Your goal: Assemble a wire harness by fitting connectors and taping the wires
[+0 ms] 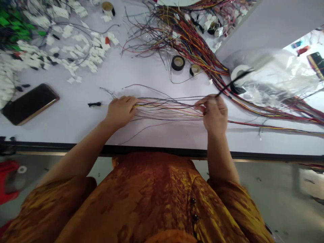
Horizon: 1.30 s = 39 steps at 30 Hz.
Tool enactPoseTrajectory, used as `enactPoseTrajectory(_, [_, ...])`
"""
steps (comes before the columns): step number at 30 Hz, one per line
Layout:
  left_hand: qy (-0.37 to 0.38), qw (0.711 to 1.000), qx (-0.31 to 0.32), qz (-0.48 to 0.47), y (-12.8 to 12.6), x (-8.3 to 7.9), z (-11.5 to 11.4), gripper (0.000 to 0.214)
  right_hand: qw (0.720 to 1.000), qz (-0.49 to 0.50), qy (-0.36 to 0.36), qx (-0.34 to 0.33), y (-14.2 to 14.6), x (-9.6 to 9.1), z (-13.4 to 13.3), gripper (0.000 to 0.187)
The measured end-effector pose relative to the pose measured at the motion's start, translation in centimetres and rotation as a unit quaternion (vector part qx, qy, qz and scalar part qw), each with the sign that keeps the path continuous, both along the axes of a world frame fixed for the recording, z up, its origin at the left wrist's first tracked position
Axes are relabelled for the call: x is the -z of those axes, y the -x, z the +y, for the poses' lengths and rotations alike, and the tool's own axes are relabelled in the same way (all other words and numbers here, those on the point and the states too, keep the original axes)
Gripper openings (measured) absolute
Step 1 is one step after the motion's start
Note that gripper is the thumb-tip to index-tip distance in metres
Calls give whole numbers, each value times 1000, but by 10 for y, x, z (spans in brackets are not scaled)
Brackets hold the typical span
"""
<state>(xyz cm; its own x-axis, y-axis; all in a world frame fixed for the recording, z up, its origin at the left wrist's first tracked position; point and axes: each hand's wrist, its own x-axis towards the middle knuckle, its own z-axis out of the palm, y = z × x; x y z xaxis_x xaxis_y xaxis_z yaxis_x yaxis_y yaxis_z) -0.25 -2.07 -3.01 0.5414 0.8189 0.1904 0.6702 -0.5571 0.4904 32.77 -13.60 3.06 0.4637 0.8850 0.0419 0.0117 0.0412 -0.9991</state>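
A loose bundle of thin coloured wires (164, 104) stretches across the white table between my two hands. My left hand (120, 112) is closed over its left end, with loose wire tips sticking out beyond. My right hand (214, 112) pinches the bundle farther right, where the wires draw together and run off to the right. From the top of my right hand rises a thin black strip or rod (234, 82) with a pale, blurred end; its kind is unclear. A small black connector (94, 104) lies left of my left hand. One red wire (146, 129) droops below the bundle.
White connectors (76, 50) and green ones (12, 27) are heaped at the left, above a phone (30, 104). Tape rolls (178, 63) lie behind the bundle. A thick wire harness (197, 50) and clear plastic bag (286, 74) occupy the right. The table's dark edge (157, 150) is in front.
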Motion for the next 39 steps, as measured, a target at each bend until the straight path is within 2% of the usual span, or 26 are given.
enactPoseTrajectory(3, [-8, 1000, -1, -2, 18, -8, -7, 19, 989, 104, -41, 98, -9, 1, 3, 22])
enactPoseTrajectory(7, [60, 989, 24, 133, 25, -26, -18, 22, 988, 80, -20, 127, -8, 4, 5, 28])
enactPoseTrajectory(10, [129, 974, 35, 185, 36, -36, -20, 23, 998, 32, 43, 42, -11, 1, 2, 30])
enactPoseTrajectory(12, [194, 971, 48, 135, 48, -39, -19, 23, 996, 65, 50, -25, -21, -4, -1, 30])
enactPoseTrajectory(14, [275, 958, 54, 60, 64, -42, -18, 26, 988, 146, 16, -40, -32, -9, -4, 25])
enactPoseTrajectory(16, [299, 954, 10, -7, 82, -43, -18, 30, 980, 190, 8, -51, -34, -11, -3, 17])
enactPoseTrajectory(17, [276, 960, -27, -24, 92, -43, -18, 31, 980, 187, 21, -68, -30, -12, -1, 14])
enactPoseTrajectory(19, [181, 979, -96, -16, 111, -40, -20, 29, 982, 153, 49, -102, -12, -11, 2, 10])
enactPoseTrajectory(22, [83, 987, -123, 53, 137, -29, -20, 25, 978, 136, 63, -144, 21, -10, 7, 9])
enactPoseTrajectory(25, [47, 984, -149, 89, 154, -15, -11, 15, 970, 156, 70, -175, 40, -10, 12, 9])
enactPoseTrajectory(27, [35, 978, -178, 104, 162, -8, 2, 17, 964, 169, 75, -189, 43, -10, 14, 9])
enactPoseTrajectory(31, [19, 956, -273, 101, 184, -2, 35, 14, 954, 191, 81, -214, 42, -8, 16, 10])
enactPoseTrajectory(34, [21, 937, -336, 94, 200, -13, 54, 13, 948, 206, 90, -226, 33, -4, 11, 12])
enactPoseTrajectory(36, [2, 934, -341, 106, 193, -31, 54, 25, 946, 213, 95, -224, 19, -1, 3, 13])
enactPoseTrajectory(38, [-68, 940, -319, 100, 160, -50, 36, 31, 949, 220, 92, -205, 2, -2, -8, 13])
enactPoseTrajectory(39, [-87, 958, -265, 73, 132, -59, 21, 31, 952, 225, 88, -187, -6, -3, -13, 13])
